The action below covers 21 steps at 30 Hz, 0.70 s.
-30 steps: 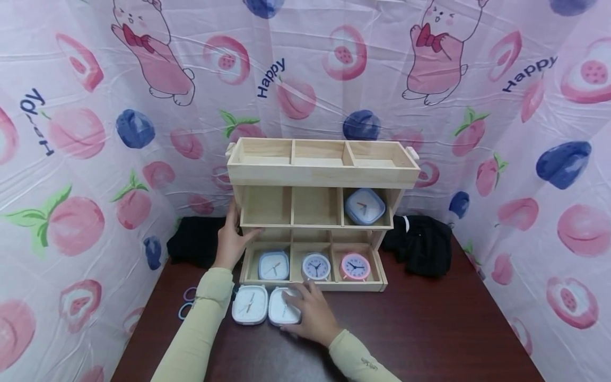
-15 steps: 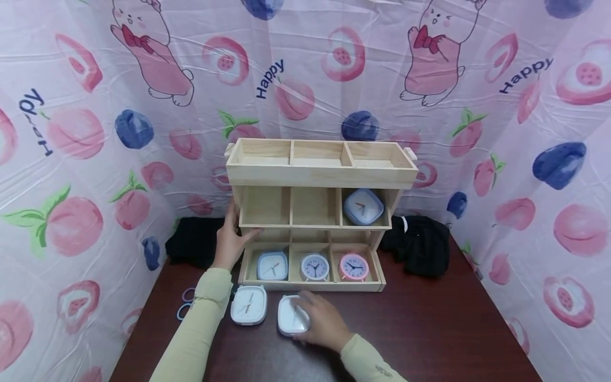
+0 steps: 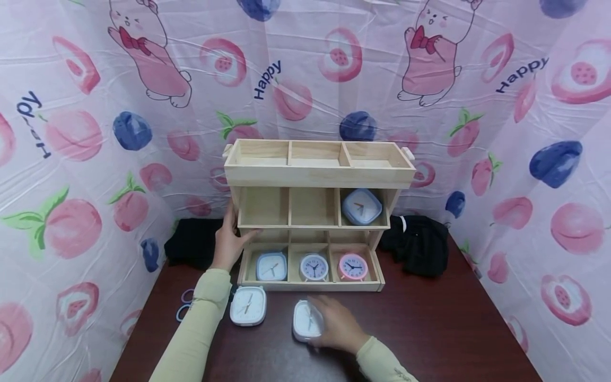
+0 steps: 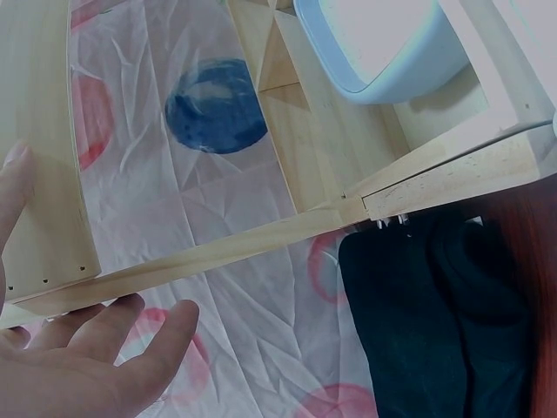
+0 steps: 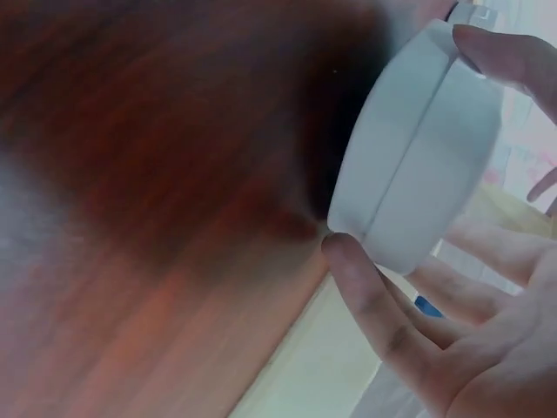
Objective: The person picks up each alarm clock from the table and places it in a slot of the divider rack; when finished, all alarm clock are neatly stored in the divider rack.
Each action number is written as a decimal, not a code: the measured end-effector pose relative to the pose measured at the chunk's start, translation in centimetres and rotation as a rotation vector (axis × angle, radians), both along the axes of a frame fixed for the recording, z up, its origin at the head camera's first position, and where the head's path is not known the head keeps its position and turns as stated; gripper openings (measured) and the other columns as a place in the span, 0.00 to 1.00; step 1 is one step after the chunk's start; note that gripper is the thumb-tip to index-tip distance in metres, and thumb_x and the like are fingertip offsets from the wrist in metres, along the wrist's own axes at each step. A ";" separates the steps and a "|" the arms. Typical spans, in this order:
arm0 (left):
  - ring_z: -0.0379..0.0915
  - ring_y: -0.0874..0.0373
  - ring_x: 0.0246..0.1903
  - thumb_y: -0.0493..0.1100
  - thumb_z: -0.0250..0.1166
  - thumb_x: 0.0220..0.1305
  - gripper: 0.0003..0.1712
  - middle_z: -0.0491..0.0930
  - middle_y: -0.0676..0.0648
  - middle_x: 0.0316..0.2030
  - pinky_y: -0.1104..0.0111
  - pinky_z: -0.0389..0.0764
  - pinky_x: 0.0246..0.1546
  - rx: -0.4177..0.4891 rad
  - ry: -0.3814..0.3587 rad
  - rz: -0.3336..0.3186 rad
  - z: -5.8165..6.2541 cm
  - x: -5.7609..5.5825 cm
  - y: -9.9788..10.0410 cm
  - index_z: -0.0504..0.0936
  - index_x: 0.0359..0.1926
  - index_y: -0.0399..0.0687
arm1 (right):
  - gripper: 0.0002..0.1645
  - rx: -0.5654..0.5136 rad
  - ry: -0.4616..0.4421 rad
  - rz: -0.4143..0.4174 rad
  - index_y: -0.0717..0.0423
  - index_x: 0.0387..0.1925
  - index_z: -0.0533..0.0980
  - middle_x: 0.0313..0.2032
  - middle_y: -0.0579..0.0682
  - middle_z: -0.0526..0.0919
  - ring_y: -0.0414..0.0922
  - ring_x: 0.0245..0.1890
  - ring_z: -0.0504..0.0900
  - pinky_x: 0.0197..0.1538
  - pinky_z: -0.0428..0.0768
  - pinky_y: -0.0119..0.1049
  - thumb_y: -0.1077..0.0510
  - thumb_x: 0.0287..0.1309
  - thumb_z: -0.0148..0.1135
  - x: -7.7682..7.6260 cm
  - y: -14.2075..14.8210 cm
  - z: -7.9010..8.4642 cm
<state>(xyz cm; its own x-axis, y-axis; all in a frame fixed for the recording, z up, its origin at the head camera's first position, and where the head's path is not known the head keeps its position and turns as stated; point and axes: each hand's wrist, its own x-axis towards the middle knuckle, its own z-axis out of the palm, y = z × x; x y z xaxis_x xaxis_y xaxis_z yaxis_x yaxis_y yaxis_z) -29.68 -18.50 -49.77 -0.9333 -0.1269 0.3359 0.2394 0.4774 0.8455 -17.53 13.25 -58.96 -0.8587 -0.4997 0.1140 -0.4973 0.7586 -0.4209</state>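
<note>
Clock point(image 3: 303, 322) gripped in right hand point(image 3: 338, 326), 6 o'clock of rack point(image 3: 320, 177).
Left hand point(image 3: 228, 245) touches rack's 9 o'clock side, fingers extended.

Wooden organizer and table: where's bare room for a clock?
Free: left and centre compartments of the middle tier, beside the blue clock; the top tier; tabletop between right hand and black fabric. Crowded: bottom tier, one clock per compartment.

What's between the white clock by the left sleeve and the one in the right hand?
Just bare table between the left clock and held clock, in the head view.
</note>
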 end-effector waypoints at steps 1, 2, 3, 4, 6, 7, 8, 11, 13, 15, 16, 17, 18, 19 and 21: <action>0.61 0.42 0.80 0.46 0.80 0.64 0.67 0.60 0.42 0.82 0.45 0.69 0.79 -0.001 0.000 -0.001 0.0 0.0 0.0 0.40 0.86 0.78 | 0.61 -0.003 0.002 -0.007 0.58 0.70 0.77 0.64 0.62 0.83 0.59 0.62 0.83 0.63 0.85 0.57 0.44 0.30 0.90 0.0 0.2 -0.1; 0.61 0.42 0.80 0.46 0.80 0.64 0.67 0.60 0.42 0.82 0.45 0.69 0.79 -0.003 0.001 -0.001 -0.1 0.0 0.0 0.40 0.86 0.78 | 0.60 -0.008 0.002 -0.016 0.58 0.69 0.77 0.63 0.62 0.83 0.59 0.63 0.83 0.64 0.85 0.58 0.44 0.29 0.90 0.0 0.4 -0.2; 0.61 0.42 0.80 0.46 0.80 0.64 0.67 0.60 0.42 0.83 0.45 0.69 0.79 -0.003 0.001 -0.001 -0.1 0.0 0.0 0.40 0.86 0.79 | 0.60 -0.015 0.006 -0.024 0.58 0.68 0.78 0.63 0.61 0.83 0.59 0.62 0.83 0.64 0.84 0.58 0.44 0.29 0.90 0.1 0.6 -0.4; 0.61 0.42 0.80 0.46 0.80 0.64 0.68 0.60 0.42 0.82 0.45 0.69 0.79 -0.004 0.004 -0.002 -0.1 -0.1 0.0 0.40 0.86 0.79 | 0.59 -0.021 0.015 -0.031 0.58 0.68 0.79 0.63 0.60 0.84 0.58 0.62 0.83 0.64 0.84 0.57 0.44 0.29 0.90 0.1 0.8 -0.5; 0.62 0.42 0.80 0.46 0.80 0.63 0.67 0.61 0.41 0.82 0.45 0.70 0.78 -0.006 0.007 -0.001 -0.1 -0.1 -0.1 0.40 0.86 0.78 | 0.58 -0.031 0.040 -0.048 0.57 0.67 0.79 0.61 0.57 0.84 0.56 0.60 0.84 0.62 0.85 0.55 0.44 0.28 0.91 0.1 1.1 -0.8; 0.62 0.42 0.80 0.45 0.80 0.63 0.67 0.61 0.41 0.82 0.45 0.70 0.78 -0.006 0.009 -0.001 -0.1 -0.1 -0.1 0.40 0.86 0.78 | 0.58 -0.036 0.056 -0.058 0.56 0.67 0.79 0.61 0.56 0.84 0.55 0.59 0.84 0.62 0.85 0.54 0.44 0.28 0.91 0.2 1.2 -0.9; 0.62 0.41 0.80 0.45 0.80 0.63 0.67 0.61 0.41 0.82 0.45 0.70 0.78 -0.007 0.009 0.000 -0.2 -0.1 -0.1 0.41 0.86 0.78 | 0.58 -0.040 0.072 -0.071 0.55 0.67 0.80 0.61 0.54 0.84 0.54 0.58 0.84 0.61 0.86 0.53 0.44 0.27 0.91 0.2 1.4 -0.9; 0.62 0.41 0.80 0.44 0.80 0.64 0.67 0.62 0.40 0.82 0.44 0.70 0.78 -0.008 0.012 0.001 -0.2 -0.1 -0.1 0.41 0.87 0.77 | 0.59 -0.071 0.129 -0.101 0.53 0.67 0.79 0.61 0.54 0.84 0.52 0.58 0.84 0.59 0.87 0.52 0.43 0.27 0.92 0.3 1.9 -0.7; 0.62 0.41 0.80 0.43 0.79 0.64 0.67 0.61 0.40 0.82 0.44 0.70 0.78 -0.008 0.014 0.000 -0.2 -0.1 -0.1 0.41 0.87 0.76 | 0.60 -0.104 0.171 -0.114 0.52 0.68 0.79 0.61 0.53 0.84 0.51 0.58 0.84 0.59 0.88 0.51 0.43 0.27 0.92 0.2 2.2 -0.3; 0.62 0.42 0.80 0.43 0.79 0.64 0.67 0.61 0.41 0.82 0.45 0.70 0.78 -0.006 0.017 0.000 -0.2 -0.1 0.0 0.41 0.87 0.76 | 0.60 -0.145 0.227 -0.113 0.52 0.68 0.79 0.61 0.54 0.84 0.52 0.58 0.85 0.58 0.88 0.51 0.43 0.27 0.92 -0.2 2.4 0.4; 0.62 0.42 0.80 0.43 0.79 0.64 0.67 0.61 0.41 0.82 0.45 0.70 0.78 -0.004 0.018 0.000 -0.2 -0.2 0.0 0.41 0.87 0.76 | 0.60 -0.165 0.262 -0.111 0.52 0.68 0.78 0.61 0.54 0.84 0.53 0.59 0.85 0.58 0.89 0.52 0.43 0.27 0.92 -0.5 2.5 0.9; 0.62 0.42 0.80 0.43 0.79 0.63 0.67 0.61 0.41 0.82 0.45 0.70 0.78 -0.002 0.019 0.000 -0.3 -0.2 0.0 0.42 0.87 0.76 | 0.60 -0.180 0.300 -0.108 0.52 0.68 0.78 0.61 0.55 0.84 0.53 0.59 0.85 0.57 0.89 0.53 0.43 0.28 0.92 -0.8 2.6 1.5; 0.62 0.42 0.80 0.43 0.79 0.63 0.67 0.61 0.41 0.82 0.45 0.70 0.78 0.000 0.022 -0.001 -0.3 -0.2 0.0 0.42 0.87 0.76 | 0.59 -0.197 0.338 -0.105 0.52 0.68 0.79 0.61 0.56 0.84 0.55 0.59 0.85 0.56 0.89 0.54 0.43 0.28 0.92 -1.1 2.7 2.1; 0.62 0.42 0.80 0.43 0.79 0.63 0.67 0.61 0.41 0.82 0.45 0.70 0.78 0.000 0.023 0.000 -0.3 -0.2 0.0 0.42 0.87 0.76 | 0.59 -0.215 0.378 -0.098 0.52 0.67 0.79 0.62 0.57 0.84 0.56 0.60 0.85 0.56 0.89 0.55 0.44 0.28 0.92 -1.5 2.7 2.8; 0.62 0.42 0.80 0.43 0.79 0.63 0.67 0.61 0.41 0.82 0.45 0.70 0.78 0.000 0.027 -0.002 -0.3 -0.3 0.0 0.42 0.87 0.75 | 0.57 -0.250 0.453 -0.082 0.53 0.67 0.79 0.62 0.59 0.84 0.58 0.60 0.84 0.57 0.88 0.58 0.45 0.29 0.91 -2.5 2.6 4.3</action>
<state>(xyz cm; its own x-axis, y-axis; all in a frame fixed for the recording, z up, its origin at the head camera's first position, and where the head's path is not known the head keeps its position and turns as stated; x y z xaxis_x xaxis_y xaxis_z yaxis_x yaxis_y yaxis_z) -29.95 -18.49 -50.08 -0.9241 -0.1250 0.3610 0.2630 0.4773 0.8385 -19.99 15.89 -54.61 -0.7309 -0.3424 0.5903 -0.6144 0.7067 -0.3509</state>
